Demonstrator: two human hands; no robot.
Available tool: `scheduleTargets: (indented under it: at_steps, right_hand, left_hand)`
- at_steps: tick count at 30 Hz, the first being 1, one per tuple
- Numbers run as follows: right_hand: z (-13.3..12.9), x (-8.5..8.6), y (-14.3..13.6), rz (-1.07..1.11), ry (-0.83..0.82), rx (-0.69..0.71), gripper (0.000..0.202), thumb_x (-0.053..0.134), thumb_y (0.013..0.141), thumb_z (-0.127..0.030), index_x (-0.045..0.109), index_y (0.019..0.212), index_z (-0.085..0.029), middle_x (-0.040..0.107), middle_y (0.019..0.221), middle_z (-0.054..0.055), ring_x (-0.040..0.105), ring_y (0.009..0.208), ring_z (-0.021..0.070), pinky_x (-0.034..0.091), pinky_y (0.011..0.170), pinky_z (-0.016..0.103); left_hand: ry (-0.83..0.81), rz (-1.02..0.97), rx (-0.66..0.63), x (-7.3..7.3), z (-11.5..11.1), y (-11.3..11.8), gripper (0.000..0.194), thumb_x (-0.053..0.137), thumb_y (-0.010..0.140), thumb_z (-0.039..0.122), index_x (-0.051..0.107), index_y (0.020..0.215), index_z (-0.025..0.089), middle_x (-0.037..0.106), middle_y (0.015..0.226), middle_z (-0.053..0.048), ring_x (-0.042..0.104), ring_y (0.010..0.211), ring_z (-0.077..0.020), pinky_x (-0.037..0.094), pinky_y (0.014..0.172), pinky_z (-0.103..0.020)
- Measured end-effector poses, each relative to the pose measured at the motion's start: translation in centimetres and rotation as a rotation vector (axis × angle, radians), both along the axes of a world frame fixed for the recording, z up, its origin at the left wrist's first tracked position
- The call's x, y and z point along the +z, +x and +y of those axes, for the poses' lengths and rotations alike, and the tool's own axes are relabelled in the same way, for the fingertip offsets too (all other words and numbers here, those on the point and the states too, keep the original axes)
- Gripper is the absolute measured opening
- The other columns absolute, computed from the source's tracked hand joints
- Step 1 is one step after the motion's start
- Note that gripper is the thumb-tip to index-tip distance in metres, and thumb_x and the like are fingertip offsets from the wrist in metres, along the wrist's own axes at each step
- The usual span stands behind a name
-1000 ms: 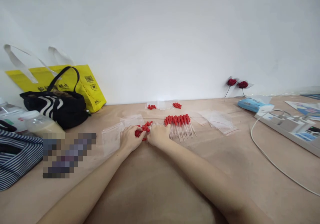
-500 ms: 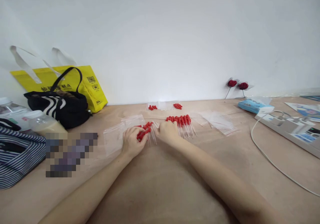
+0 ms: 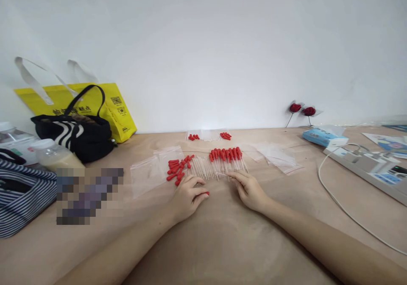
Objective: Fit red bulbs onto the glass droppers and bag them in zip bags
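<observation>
My left hand (image 3: 190, 196) pinches a red rubber dropper bulb (image 3: 207, 193) between thumb and fingers, low over the table. Between the fingertips of my right hand (image 3: 251, 190) is a thin clear dropper tube (image 3: 223, 175), its free end pointing left. Loose red bulbs (image 3: 174, 166) lie scattered beyond my left hand. Beside them is a row of bare clear tubes (image 3: 201, 167). Assembled droppers with red bulbs on top (image 3: 226, 154) lie side by side beyond my right hand, tips toward me.
Clear zip bags (image 3: 146, 175) lie left of the loose bulbs, and more clear bags (image 3: 281, 157) lie to the right. Bagged red bulbs (image 3: 225, 136) rest by the wall. A power strip (image 3: 369, 166) with a white cable and a blue tissue pack (image 3: 324, 136) are at right; bags and bottles stand left.
My left hand has come away from the bulb pile toward me, holding one bulb. My right hand has moved right and nearer, now with a tube, uncovering the row of bare tubes.
</observation>
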State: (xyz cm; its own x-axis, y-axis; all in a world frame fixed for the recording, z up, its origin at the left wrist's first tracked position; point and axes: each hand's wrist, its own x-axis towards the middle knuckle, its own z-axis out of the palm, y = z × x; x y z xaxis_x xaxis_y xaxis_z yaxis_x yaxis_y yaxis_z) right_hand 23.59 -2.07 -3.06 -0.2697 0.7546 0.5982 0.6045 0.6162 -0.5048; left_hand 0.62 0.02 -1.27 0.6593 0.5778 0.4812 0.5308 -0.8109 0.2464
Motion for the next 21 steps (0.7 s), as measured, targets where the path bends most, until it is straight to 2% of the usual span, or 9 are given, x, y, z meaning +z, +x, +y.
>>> scheduleTargets:
  at_steps: [5,10,15,21]
  right_hand:
    - [-0.9,0.5,-1.2,-0.062,-0.018,-0.013,0.014,0.038,0.085,-0.018,0.052,0.086,-0.019,0.058,0.074,0.003,0.054,0.069,0.0151,0.039,0.065,0.029]
    - [-1.5,0.4,-2.0,-0.085,-0.017,0.024,0.013,0.038,0.087,-0.017,0.051,0.087,-0.019,0.059,0.078,0.003,0.054,0.071,0.0148,0.037,0.067,0.029]
    - [-1.4,0.3,-2.3,-0.12,0.005,0.048,0.016,0.038,0.086,-0.015,0.051,0.095,-0.019,0.061,0.083,0.003,0.054,0.075,0.0148,0.033,0.068,0.029]
    - [-1.3,0.0,-2.1,-0.215,0.119,0.058,0.02,0.039,0.086,-0.016,0.056,0.095,-0.018,0.058,0.071,0.002,0.049,0.064,0.013,0.03,0.065,0.027]
  left_hand:
    - [-0.058,-0.081,0.07,0.0,0.1,-0.1,0.017,0.047,0.085,0.027,0.062,0.085,0.021,0.064,0.078,-0.001,0.054,0.075,-0.0153,0.035,0.074,-0.031]
    - [-0.097,-0.1,0.202,-0.2,0.0,0.0,0.02,0.046,0.085,0.034,0.062,0.086,0.022,0.063,0.067,0.001,0.054,0.063,-0.0135,0.031,0.073,-0.033]
    - [-0.108,-0.128,0.189,-0.2,-0.3,0.2,0.021,0.044,0.085,0.035,0.061,0.085,0.022,0.064,0.07,0.001,0.055,0.065,-0.0134,0.03,0.075,-0.032]
    - [-0.111,-0.171,0.143,0.0,-0.9,0.9,0.02,0.041,0.087,0.03,0.058,0.084,0.02,0.063,0.072,0.001,0.054,0.066,-0.0131,0.031,0.075,-0.031]
